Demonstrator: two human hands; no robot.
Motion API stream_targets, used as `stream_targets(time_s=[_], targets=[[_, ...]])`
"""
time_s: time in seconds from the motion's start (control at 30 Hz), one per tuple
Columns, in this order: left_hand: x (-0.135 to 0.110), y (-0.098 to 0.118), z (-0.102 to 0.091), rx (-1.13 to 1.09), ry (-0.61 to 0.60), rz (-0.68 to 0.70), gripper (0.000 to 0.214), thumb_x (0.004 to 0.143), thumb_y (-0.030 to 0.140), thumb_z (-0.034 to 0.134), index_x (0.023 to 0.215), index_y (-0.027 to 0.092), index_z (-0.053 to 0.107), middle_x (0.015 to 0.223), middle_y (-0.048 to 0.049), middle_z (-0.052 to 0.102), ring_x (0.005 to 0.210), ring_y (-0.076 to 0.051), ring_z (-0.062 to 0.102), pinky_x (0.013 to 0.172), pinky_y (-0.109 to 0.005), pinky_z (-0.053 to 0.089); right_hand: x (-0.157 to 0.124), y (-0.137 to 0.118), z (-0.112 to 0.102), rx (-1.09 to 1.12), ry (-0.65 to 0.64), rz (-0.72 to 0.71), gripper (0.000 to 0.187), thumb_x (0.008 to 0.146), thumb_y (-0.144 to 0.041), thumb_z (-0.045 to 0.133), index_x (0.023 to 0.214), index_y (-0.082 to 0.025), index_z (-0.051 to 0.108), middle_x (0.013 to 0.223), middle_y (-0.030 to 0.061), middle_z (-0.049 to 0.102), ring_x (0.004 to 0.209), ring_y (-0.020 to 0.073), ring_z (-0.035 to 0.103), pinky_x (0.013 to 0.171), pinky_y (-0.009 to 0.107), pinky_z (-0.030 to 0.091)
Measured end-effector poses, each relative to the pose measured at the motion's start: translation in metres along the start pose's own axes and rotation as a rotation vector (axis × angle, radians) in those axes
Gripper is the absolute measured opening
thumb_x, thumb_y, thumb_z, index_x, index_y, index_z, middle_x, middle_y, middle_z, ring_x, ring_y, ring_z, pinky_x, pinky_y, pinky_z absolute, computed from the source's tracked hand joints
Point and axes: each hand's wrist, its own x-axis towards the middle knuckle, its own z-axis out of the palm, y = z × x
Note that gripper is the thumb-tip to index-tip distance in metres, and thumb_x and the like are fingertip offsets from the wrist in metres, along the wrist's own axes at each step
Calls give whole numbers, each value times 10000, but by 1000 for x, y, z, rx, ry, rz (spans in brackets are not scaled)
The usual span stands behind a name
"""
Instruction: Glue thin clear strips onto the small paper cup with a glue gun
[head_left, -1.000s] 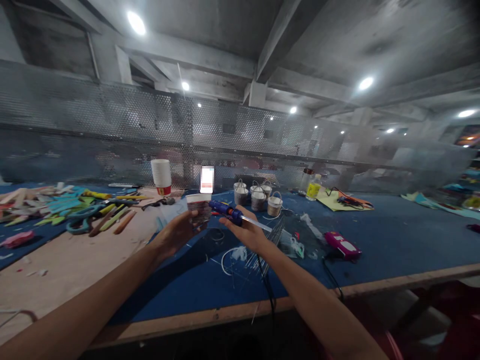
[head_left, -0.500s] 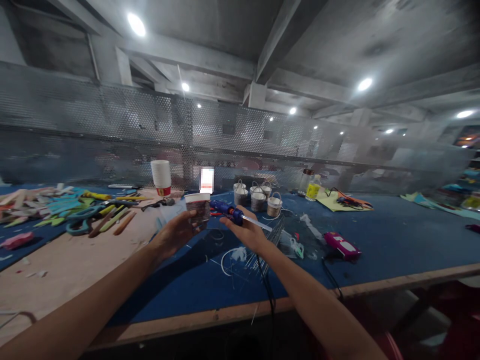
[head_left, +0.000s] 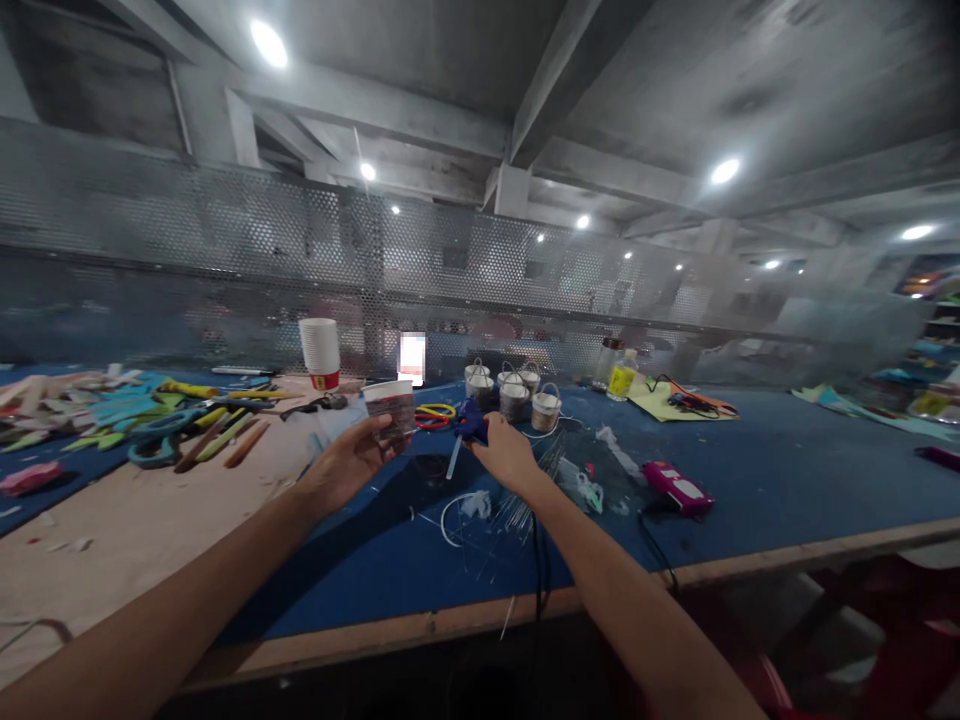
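My left hand (head_left: pixel 346 462) is closed round a small paper cup (head_left: pixel 391 407), held up over the blue table mat (head_left: pixel 750 470). My right hand (head_left: pixel 507 453) grips a blue glue gun (head_left: pixel 469 422) just right of the cup; the gun's clear stick (head_left: pixel 454 457) slants down to the left. Its black cord (head_left: pixel 538 560) runs back along my right forearm and over the table's front edge. Below both hands lie thin wire pieces and a white loop (head_left: pixel 480 512).
Several small wire-handled buckets (head_left: pixel 516 392) stand behind the hands. A stack of paper cups (head_left: pixel 320 352) is at the back left, with scissors and coloured sticks (head_left: pixel 180 425) on the left. A pink tool (head_left: pixel 677 487), bottles (head_left: pixel 621 374) and a perforated metal screen (head_left: pixel 225 260) lie beyond.
My right hand has turned the glue gun, so its clear stick now slants down-left instead of pointing right. The cup has stayed in my left hand. The view has shifted slightly.
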Motion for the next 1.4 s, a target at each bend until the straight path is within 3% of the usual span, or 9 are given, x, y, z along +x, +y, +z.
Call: stream_targets(time_s=[0.3,0.43,0.53,0.63,0.73,0.9,1.07,1.2,1.4], targets=[[6,-8,-8,31,-85,-11,243,896,167,746,1125,192,824,1153,-85,835,1008,-241,764,933,-357,605,-2,14,19,-256,-179,34,405,1000,-343,626,1325,-104,600,1362,244,647,1300,372,633,1041,483,490],[1,-9,-4,82,-112,6,249,864,171,783,1109,186,830,1162,-88,835,1057,-245,758,978,-367,600,-3,6,7,-202,-79,-30,403,951,-351,709,1280,-124,654,1406,236,615,1368,394,564,1113,550,440],[-4,-8,1,144,-108,19,282,831,207,832,1113,189,830,1170,-84,836,1104,-250,754,993,-346,595,-4,-13,5,259,-52,-101,363,969,-279,661,1319,-182,640,1375,151,665,1244,284,663,1081,446,502],[-8,-7,4,229,-115,11,334,816,284,873,1139,217,821,1210,-85,829,1176,-278,740,1010,-351,581,-9,-35,12,890,-360,-98,434,979,-410,659,1361,-213,599,1287,104,721,827,213,758,781,370,610],[-8,-7,2,272,-102,20,399,812,326,883,1190,233,796,1236,-82,818,1147,-273,745,984,-363,579,-13,-47,21,1169,-563,-73,486,870,-486,803,1249,-213,665,1043,58,776,770,210,758,713,320,598],[-4,-9,0,267,-70,-1,459,791,327,908,1218,222,776,1264,-96,804,1097,-241,744,923,-338,563,-6,-41,16,1114,-217,-13,245,830,-402,824,872,-188,713,689,-8,681,652,160,653,688,287,541],[-2,-12,1,250,-69,-18,559,742,339,954,1248,188,771,1249,-135,806,1112,-261,741,912,-347,548,-2,-42,-12,1020,115,-197,219,856,-426,764,887,-209,768,803,5,731,776,171,667,781,294,531],[2,-15,-2,235,-94,-32,534,706,346,976,1184,180,806,1204,-136,821,1085,-272,746,904,-345,558,-3,-53,-20,1129,111,-235,288,819,-486,806,903,-212,772,853,18,752,798,181,692,810,316,557],[-4,-12,0,213,-196,-112,384,849,290,859,1215,192,796,1228,-117,808,1076,-241,737,973,-368,563,-3,-57,3,1212,35,-191,302,783,-491,818,873,-208,762,833,25,752,815,195,718,847,337,568]])
